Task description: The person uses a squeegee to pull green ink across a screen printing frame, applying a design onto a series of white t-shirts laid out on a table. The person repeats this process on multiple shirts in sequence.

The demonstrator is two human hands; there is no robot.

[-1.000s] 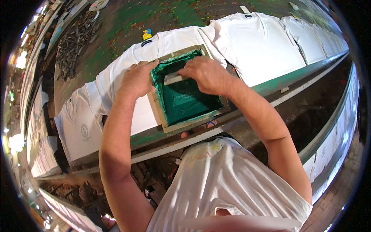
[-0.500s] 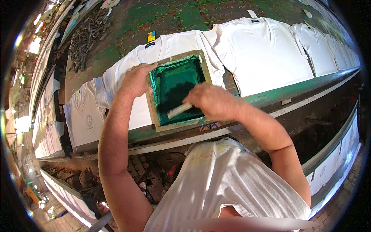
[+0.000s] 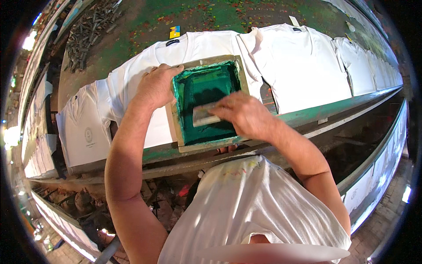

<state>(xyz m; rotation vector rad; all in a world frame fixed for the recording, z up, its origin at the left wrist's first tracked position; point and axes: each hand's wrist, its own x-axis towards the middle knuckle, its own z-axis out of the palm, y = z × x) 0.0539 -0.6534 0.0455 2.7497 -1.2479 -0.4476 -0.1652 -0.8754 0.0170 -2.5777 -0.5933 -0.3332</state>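
Note:
My left hand (image 3: pixel 157 86) grips the upper left edge of a wooden screen frame (image 3: pixel 241 81) coated inside with wet green ink (image 3: pixel 200 79). The frame lies over a white V-neck T-shirt (image 3: pixel 154 134) spread on the table. Inside the frame, my right hand (image 3: pixel 244 112) is closed on a squeegee (image 3: pixel 203 116), its pale blade over the darker lower part of the ink.
More white T-shirts (image 3: pixel 312 72) lie in a row to both sides, the leftmost (image 3: pixel 79 136) with a small printed emblem. Behind them the paint-speckled green table (image 3: pixel 211 15) holds a pile of dark scraps (image 3: pixel 88 37). A dark gap (image 3: pixel 351 132) runs along the table's near edge.
My right hand and squeegee moved from the frame's upper part down toward its lower part, then slightly back up over the last half second. My left hand still holds the frame.

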